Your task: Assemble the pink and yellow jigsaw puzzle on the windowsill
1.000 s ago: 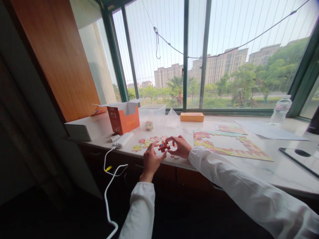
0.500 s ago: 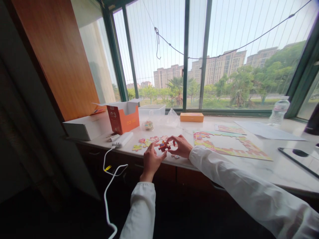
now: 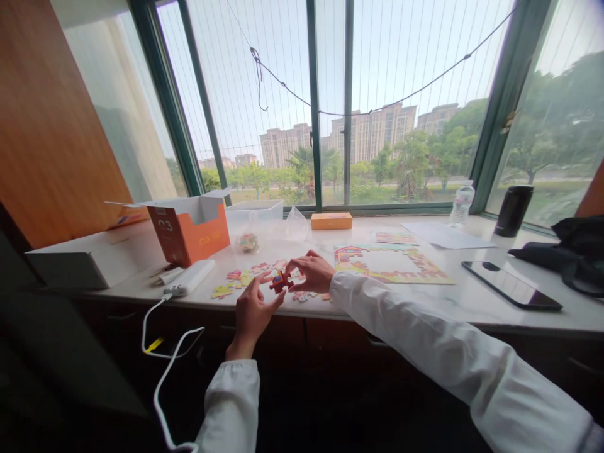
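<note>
A small dark red puzzle piece (image 3: 282, 282) with blue and yellow marks is held up in front of the counter's front edge. The fingertips of my right hand (image 3: 312, 273) pinch it from the right. On its left side, the thumb and index finger of my left hand (image 3: 255, 308) close around it at its edges. Behind my hands lie loose puzzle pieces (image 3: 225, 290) in yellow, pink and red, partly hidden by my fingers. To the right rests a puzzle board (image 3: 391, 281) with a joined border and a pale open middle.
An orange box (image 3: 191, 236), a white power strip (image 3: 191, 279) with its cable, and a bag of pieces (image 3: 248, 243) stand left. An orange carton (image 3: 331, 221) is near the window. A bottle (image 3: 462, 202), black flask (image 3: 514, 211) and tablet (image 3: 512, 286) are right.
The view has turned right, so the flask and the whole tablet now show. Both hands still hold the puzzle piece, which appears slightly turned.
</note>
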`<state>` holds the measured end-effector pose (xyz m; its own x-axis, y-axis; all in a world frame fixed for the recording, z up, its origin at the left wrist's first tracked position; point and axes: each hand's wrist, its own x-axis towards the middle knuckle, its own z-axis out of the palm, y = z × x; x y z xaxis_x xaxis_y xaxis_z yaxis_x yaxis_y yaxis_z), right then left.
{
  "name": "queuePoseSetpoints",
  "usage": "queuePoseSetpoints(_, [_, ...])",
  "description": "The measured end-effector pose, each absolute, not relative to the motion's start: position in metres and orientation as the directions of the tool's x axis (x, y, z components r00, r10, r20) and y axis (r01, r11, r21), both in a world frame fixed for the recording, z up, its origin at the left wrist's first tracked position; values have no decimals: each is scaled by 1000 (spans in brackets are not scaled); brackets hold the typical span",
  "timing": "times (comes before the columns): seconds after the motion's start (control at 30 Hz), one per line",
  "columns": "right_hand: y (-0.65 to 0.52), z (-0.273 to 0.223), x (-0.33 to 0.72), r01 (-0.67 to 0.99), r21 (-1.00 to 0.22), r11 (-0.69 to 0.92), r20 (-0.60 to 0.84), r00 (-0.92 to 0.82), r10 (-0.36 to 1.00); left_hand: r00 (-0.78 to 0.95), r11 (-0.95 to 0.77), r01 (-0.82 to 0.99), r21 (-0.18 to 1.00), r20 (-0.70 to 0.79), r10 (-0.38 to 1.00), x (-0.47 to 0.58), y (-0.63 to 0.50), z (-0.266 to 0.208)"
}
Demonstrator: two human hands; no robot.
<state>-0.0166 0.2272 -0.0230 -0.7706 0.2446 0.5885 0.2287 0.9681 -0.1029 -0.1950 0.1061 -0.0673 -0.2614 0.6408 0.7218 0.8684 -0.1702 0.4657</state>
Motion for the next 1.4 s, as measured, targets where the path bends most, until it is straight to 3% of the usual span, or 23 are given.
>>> queuePoseSetpoints(0.17, [221, -12, 10, 226, -41, 973, 574, -792, 208, -205, -175, 894, 414, 722, 660, -180, 105, -63])
queuePoseSetpoints(0.37, [234, -10, 41, 200, -93, 975, 556, -802, 217, -160, -166, 921, 352, 732, 663, -148, 107, -48])
queuePoseSetpoints(0.67, [243, -4, 46, 124, -73, 990, 587, -797, 144, -156, -127, 938, 322, 720, 676, -142, 109, -42])
queuePoseSetpoints(0.93, [284, 33, 123, 245, -205, 947, 579, -750, 320, 141, -307, 939, 153, 642, 754, -95, 177, 16])
queuePoseSetpoints(1.13, [331, 3, 178, 399, -345, 850, 612, -591, 525, 325, -455, 884, 105, 559, 763, -48, 258, 27])
queuePoseSetpoints(1.4, [353, -35, 179, 501, -249, 829, 495, -670, 554, 402, -491, 856, 162, 391, 828, -58, 295, -12])
